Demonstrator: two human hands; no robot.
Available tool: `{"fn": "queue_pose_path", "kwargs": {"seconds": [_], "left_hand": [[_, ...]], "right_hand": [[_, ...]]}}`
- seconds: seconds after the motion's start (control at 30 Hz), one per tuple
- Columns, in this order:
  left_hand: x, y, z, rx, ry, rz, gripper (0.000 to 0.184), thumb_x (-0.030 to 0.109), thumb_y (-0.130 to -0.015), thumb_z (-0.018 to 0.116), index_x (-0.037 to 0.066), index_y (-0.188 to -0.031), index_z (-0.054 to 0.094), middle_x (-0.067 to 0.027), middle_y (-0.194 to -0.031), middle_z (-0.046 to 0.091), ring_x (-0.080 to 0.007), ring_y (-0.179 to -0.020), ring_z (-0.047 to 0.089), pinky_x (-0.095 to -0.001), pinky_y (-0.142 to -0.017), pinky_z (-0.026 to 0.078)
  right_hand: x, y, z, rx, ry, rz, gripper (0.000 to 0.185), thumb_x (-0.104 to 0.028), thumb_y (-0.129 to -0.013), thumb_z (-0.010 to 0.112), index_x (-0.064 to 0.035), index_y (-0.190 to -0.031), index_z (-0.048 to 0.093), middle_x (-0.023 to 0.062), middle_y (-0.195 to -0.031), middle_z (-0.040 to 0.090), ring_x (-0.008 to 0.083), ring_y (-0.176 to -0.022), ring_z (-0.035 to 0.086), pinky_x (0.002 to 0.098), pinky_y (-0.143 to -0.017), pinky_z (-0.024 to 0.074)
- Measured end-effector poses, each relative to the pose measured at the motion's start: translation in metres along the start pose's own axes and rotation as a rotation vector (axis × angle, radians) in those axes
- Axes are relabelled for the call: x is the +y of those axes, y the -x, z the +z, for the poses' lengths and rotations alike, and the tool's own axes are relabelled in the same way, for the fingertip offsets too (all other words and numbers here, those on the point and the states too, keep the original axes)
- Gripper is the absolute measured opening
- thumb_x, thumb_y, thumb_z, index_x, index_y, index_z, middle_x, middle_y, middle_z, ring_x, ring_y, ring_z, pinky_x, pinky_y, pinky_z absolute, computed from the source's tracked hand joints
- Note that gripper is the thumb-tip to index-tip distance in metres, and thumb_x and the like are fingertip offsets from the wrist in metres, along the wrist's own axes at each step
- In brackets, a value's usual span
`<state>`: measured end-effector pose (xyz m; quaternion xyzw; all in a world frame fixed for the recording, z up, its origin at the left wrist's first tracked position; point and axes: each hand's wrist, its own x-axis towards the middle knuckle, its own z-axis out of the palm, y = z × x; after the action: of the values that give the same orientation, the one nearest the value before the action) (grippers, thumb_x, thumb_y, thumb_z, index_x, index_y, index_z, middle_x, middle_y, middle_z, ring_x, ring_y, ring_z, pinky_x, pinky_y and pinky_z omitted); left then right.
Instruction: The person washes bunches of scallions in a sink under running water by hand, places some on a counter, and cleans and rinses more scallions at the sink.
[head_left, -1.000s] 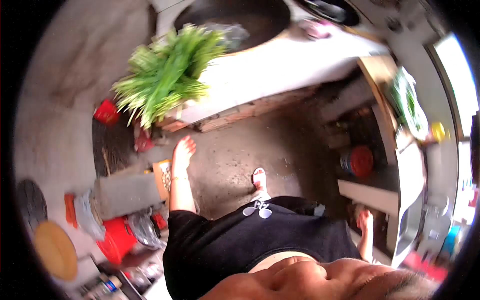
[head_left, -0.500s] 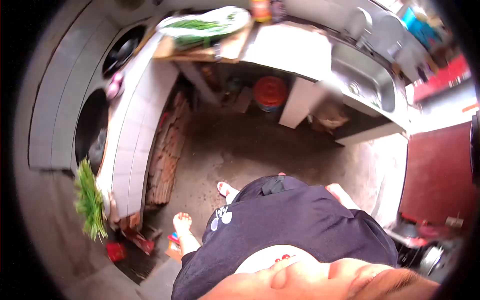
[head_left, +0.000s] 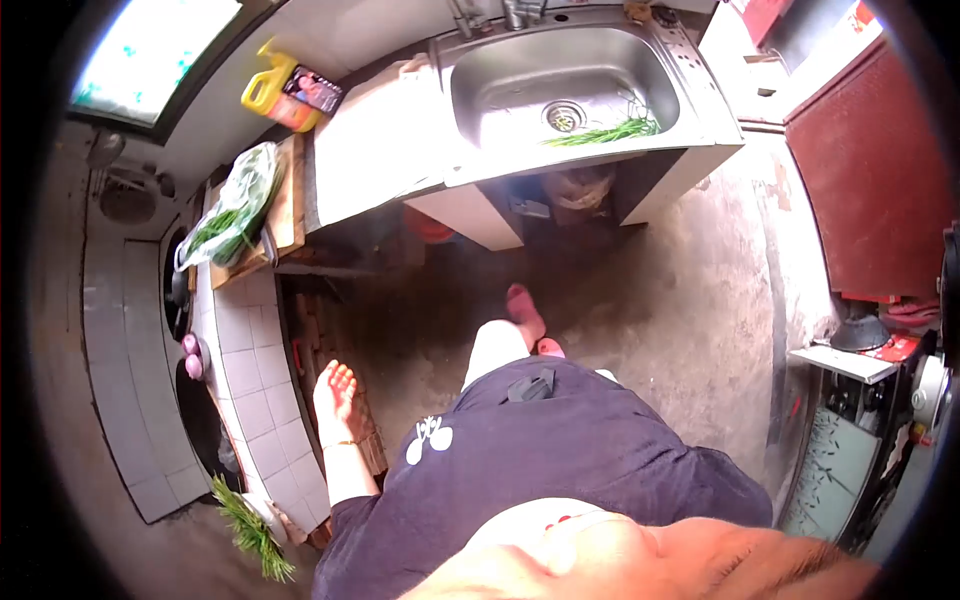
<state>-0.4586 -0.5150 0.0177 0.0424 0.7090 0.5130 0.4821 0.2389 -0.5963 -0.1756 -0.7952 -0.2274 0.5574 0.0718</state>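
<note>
My left hand hangs beside the white-tiled stove counter, a thin bracelet at its wrist. Its fingers are a little apart and nothing is in them. My right hand is out of sight. Green stalks lie in the steel sink, where a small heap of cut greens rests near the drain. A clear plastic bag of greens sits on a wooden cutting board, with a knife handle at the board's edge. Another bunch of greens sticks out at the near end of the counter.
A yellow jug stands by the wall. Pink onion-like bulbs lie beside the woks. Below the sink is an open cupboard space holding a bag. To the right stand a red-brown panel and a small cabinet.
My view has swung right and I am closer to the sink, which now shows its greens. My right hand, visible before at my side, has left the view. My left hand still hangs free.
</note>
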Motion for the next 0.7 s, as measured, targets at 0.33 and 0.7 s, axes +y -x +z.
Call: {"fn": "queue_pose_path", "kwargs": {"seconds": [0.33, 0.7], "left_hand": [[0.057, -0.042, 0.243, -0.421, -0.023, 0.069, 0.034, 0.025, -0.082, 0.056, 0.003, -0.107, 0.051, -0.0086, -0.090, 0.057, -0.0185, -0.079, 0.056, -0.0293, -0.071, 0.045], [0.082, -0.043, 0.433, -0.706, -0.138, 0.118, 0.041, 0.023, -0.085, 0.050, -0.004, -0.115, 0.043, -0.0119, -0.099, 0.054, -0.0194, -0.089, 0.055, -0.0312, -0.081, 0.044]], "right_hand": [[-0.007, 0.011, -0.044, 0.058, -0.160, 0.156, 0.030, -0.026, -0.076, 0.052, 0.0003, -0.087, 0.060, 0.0123, -0.073, 0.061, 0.0203, -0.060, 0.059, 0.0344, -0.052, 0.0474], [-0.044, 0.025, -0.112, 0.078, -0.189, 0.290, 0.033, -0.029, -0.076, 0.053, 0.0014, -0.088, 0.061, 0.0133, -0.071, 0.061, 0.0215, -0.061, 0.060, 0.0346, -0.053, 0.0475]]}}
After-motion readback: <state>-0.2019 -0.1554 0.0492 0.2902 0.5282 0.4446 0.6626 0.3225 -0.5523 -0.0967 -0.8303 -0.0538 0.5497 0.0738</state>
